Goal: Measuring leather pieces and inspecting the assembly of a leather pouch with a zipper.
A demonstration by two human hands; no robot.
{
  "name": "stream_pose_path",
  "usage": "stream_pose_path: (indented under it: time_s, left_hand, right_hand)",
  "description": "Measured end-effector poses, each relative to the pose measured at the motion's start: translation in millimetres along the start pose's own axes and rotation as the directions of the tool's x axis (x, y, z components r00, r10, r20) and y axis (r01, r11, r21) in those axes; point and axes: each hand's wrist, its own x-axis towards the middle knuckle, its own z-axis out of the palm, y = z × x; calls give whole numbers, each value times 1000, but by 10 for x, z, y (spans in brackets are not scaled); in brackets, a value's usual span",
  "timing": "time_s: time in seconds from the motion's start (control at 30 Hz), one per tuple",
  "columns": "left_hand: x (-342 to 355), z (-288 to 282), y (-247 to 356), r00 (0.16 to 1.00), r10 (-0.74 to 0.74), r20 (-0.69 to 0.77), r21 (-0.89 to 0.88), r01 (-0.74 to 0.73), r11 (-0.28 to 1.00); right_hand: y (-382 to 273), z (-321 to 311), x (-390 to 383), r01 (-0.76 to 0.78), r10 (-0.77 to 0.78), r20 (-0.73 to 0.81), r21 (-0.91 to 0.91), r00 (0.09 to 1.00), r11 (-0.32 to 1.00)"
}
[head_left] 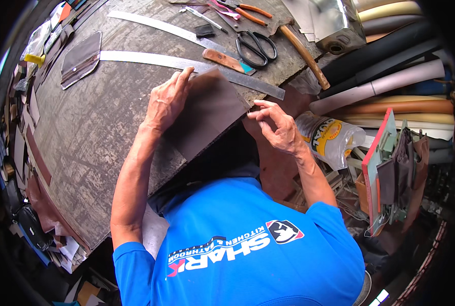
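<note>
A dark brown sheet [207,117], like leather or vinyl, lies over the near right edge of the worktable. My left hand [167,104] rests along the left side of the sheet, its index finger stretched out toward the lower steel ruler [151,58]; its thumb is hidden. At the sheet's right corner, the thumb and fingers of my right hand [277,126] come together in a pinch on the edge. One end of the ruler sticks out beyond the sheet. A small dark pouch-like piece [82,58] with a snap touches the ruler's other end.
Black-handled scissors [257,49], a wooden-handled blade [222,59], a hammer [304,56], orange-handled pliers [253,14] and a second steel ruler [161,28] lie on the worktable [84,148]. Rolled materials [390,84] and a plastic bag [332,137] are at the right.
</note>
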Motion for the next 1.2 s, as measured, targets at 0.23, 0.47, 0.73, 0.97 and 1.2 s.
stream_pose_path:
  time_s: [0.23, 0.47, 0.73, 0.97, 1.2]
  left_hand:
    - [0, 24, -16, 1000, -10, -2, -13, 10, 1000]
    - [13, -34, 2, 996, -69, 61, -24, 71, 997]
    - [17, 23, -67, 998, -29, 59, -50, 32, 998]
    - [-12, 10, -96, 998, -2, 57, -41, 4, 999]
    - [101, -89, -73, 980, -106, 166, -210, 140, 968]
  right_hand:
    - [-167, 151, -257, -299, 488, -81, 701, 869, 647]
    - [-232, 718, -194, -272, 473, -194, 611, 859, 744]
    - [-521, 1045, -303, -153, 167, -254, 71, 953, 986]
    - [-784, 1238, -361, -28, 3, -149, -170, 989, 985]
    - [-837, 1355, -371, 93, -117, -60, -310, 991, 946]
